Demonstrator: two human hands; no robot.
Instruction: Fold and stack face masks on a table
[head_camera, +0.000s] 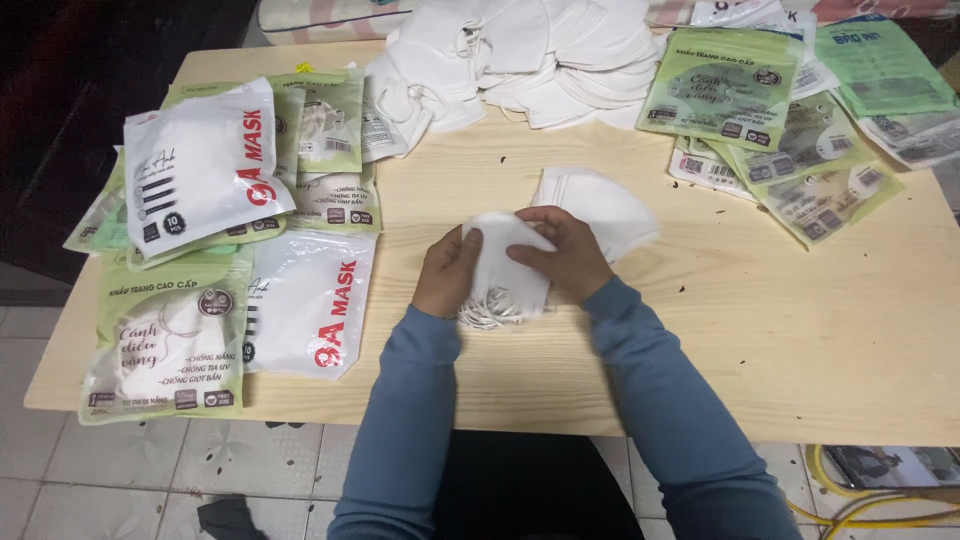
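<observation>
Both of my hands hold a small stack of folded white face masks (503, 268) over the middle of a light wooden table (760, 340). My left hand (447, 272) grips the stack's left edge. My right hand (572, 252) lies over its right side. Tangled white ear loops (492, 310) hang below the stack. Just behind my right hand a few more folded white masks (600, 205) lie flat on the table.
A big heap of loose white masks (520, 60) lies at the table's back. Filled white and green mask packets (215, 230) cover the left side. Flat green packets (790, 120) lie at the back right. Tiled floor and yellow cable (860, 500) show below.
</observation>
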